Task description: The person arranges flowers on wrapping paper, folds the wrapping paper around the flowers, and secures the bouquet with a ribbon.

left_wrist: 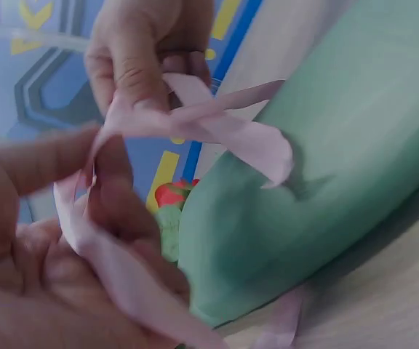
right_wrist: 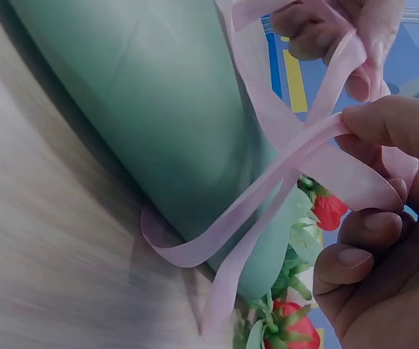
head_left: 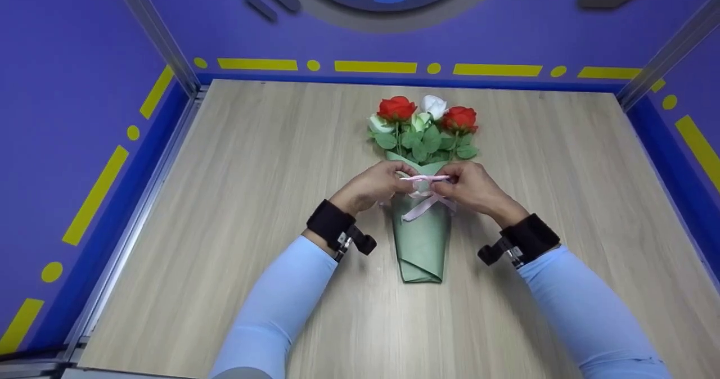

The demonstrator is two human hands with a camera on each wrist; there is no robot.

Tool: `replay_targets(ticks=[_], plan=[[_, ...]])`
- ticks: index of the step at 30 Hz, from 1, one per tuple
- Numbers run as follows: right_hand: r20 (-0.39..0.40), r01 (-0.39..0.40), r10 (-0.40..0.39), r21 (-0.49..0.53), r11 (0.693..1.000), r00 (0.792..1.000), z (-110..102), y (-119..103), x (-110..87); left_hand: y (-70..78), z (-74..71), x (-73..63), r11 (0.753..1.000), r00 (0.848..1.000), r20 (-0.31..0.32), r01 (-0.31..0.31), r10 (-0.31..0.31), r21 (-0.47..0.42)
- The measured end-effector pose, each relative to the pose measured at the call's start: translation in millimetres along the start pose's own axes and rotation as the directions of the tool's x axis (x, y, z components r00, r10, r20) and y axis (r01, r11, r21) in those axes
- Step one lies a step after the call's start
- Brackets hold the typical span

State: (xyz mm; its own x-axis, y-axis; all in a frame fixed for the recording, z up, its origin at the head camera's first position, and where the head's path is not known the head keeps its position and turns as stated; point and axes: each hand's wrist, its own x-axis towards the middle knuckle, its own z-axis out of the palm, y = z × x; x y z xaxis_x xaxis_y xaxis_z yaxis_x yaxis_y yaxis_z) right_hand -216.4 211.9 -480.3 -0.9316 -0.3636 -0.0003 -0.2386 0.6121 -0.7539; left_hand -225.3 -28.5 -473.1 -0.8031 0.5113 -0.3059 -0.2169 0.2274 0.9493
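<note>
A bouquet of red and white artificial roses (head_left: 396, 109) lies on the table, its stems wrapped in green paper (head_left: 422, 244). Above the upper part of the wrap, my left hand (head_left: 382, 183) pinches a pink ribbon (head_left: 419, 211) from the left. Opposite it, my right hand (head_left: 472, 188) pinches the same ribbon between thumb and fingers. Between the hands the ribbon crosses itself, with loops and loose tails over the paper. The right wrist view shows ribbon strands (right_wrist: 289, 156) crossing near the fingertips, and a length passing round the wrap's side. Some of the ribbon is hidden behind my fingers.
The wood-grain table (head_left: 253, 159) extends around the bouquet. Blue panels (head_left: 337, 36) with yellow marks stand along the back and both sides, joined by metal corner posts (head_left: 160, 30).
</note>
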Motion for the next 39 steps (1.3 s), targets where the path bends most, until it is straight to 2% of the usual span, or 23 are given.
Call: replay_targets(ticks=[3,5,7,9,11,13,14,16,17,20,21,22,23,24,28,31,34,36,39], plan=[[0.005,-0.007,0.007,0.007,1.000,1.000,-0.7,1.4,0.3,-1.9,-2.7,-0.4,0.996,0.998,0.058,0.034,-0.029,-0.086],[0.009,-0.007,0.006,0.010,1.000,1.000,-0.8,2.6,0.5,-2.3,-2.5,-1.2,0.997,0.998,0.060,0.025,-0.021,-0.070],[0.011,-0.009,0.009,0.006,1.000,1.000,-0.7,3.9,0.5,-2.5,-1.2,-2.2,1.000,1.000,0.026,0.000,0.000,0.009],[0.013,-0.021,0.020,0.002,1.000,1.000,-0.9,5.7,0.0,-3.3,0.0,-3.7,0.987,0.998,-0.042,-0.030,0.037,0.156],[0.013,-0.030,0.031,-0.010,0.999,0.999,-1.7,7.9,-1.0,-4.8,0.4,-5.1,0.941,0.988,-0.123,-0.048,0.094,0.335],[0.015,-0.038,0.038,-0.025,0.999,0.999,-2.7,10.3,-2.2,-6.6,-0.9,-7.0,0.876,0.970,-0.189,-0.044,0.152,0.480],[0.017,-0.041,0.041,-0.027,0.999,0.999,-3.6,11.8,-2.7,-7.6,-2.0,-8.0,0.850,0.962,-0.210,-0.040,0.175,0.526],[0.025,-0.053,0.053,-0.018,0.998,0.998,-4.7,13.9,-3.9,-9.7,-5.2,-9.8,0.827,0.952,-0.231,-0.036,0.198,0.561],[0.030,-0.059,0.060,-0.010,0.998,0.998,-5.4,15.0,-4.5,-10.6,-6.8,-10.7,0.836,0.952,-0.233,-0.038,0.197,0.548],[0.041,-0.079,0.078,0.020,0.997,0.996,-6.9,18.4,-6.4,-13.1,-11.5,-13.3,0.893,0.959,-0.236,-0.036,0.157,0.449],[0.043,-0.084,0.083,0.026,0.996,0.996,-7.3,19.0,-7.1,-13.8,-12.8,-14.2,0.907,0.961,-0.237,-0.033,0.145,0.421],[0.043,-0.085,0.084,0.027,0.996,0.996,-7.8,19.8,-7.6,-14.3,-13.8,-15.0,0.908,0.959,-0.241,-0.034,0.147,0.417],[0.041,-0.085,0.084,0.028,0.996,0.996,-8.2,20.5,-8.1,-14.9,-14.8,-15.8,0.905,0.957,-0.246,-0.035,0.153,0.424],[0.039,-0.085,0.084,0.028,0.996,0.996,-8.4,21.3,-8.2,-15.3,-15.7,-16.5,0.891,0.953,-0.251,-0.040,0.170,0.453],[0.042,-0.091,0.089,0.047,0.995,0.995,-10.0,22.5,-9.5,-16.4,-19.1,-19.8,0.800,0.926,-0.265,-0.060,0.267,0.597],[0.060,-0.112,0.107,0.102,0.988,0.993,-11.8,24.3,-10.6,-16.8,-22.6,-22.8,0.779,0.918,-0.268,-0.064,0.291,0.624],[0.070,-0.151,0.140,0.185,0.971,0.988,-15.8,26.9,-13.1,-17.8,-28.2,-26.8,0.786,0.921,-0.271,-0.057,0.279,0.616],[0.071,-0.169,0.156,0.240,0.956,0.985,-20.4,28.4,-16.0,-19.1,-34.0,-30.8,0.801,0.929,-0.257,-0.065,0.267,0.595],[0.066,-0.175,0.163,0.277,0.945,0.984,-29.5,32.8,-21.8,-23.1,-46.0,-38.8,0.864,0.954,-0.200,-0.100,0.225,0.494]])
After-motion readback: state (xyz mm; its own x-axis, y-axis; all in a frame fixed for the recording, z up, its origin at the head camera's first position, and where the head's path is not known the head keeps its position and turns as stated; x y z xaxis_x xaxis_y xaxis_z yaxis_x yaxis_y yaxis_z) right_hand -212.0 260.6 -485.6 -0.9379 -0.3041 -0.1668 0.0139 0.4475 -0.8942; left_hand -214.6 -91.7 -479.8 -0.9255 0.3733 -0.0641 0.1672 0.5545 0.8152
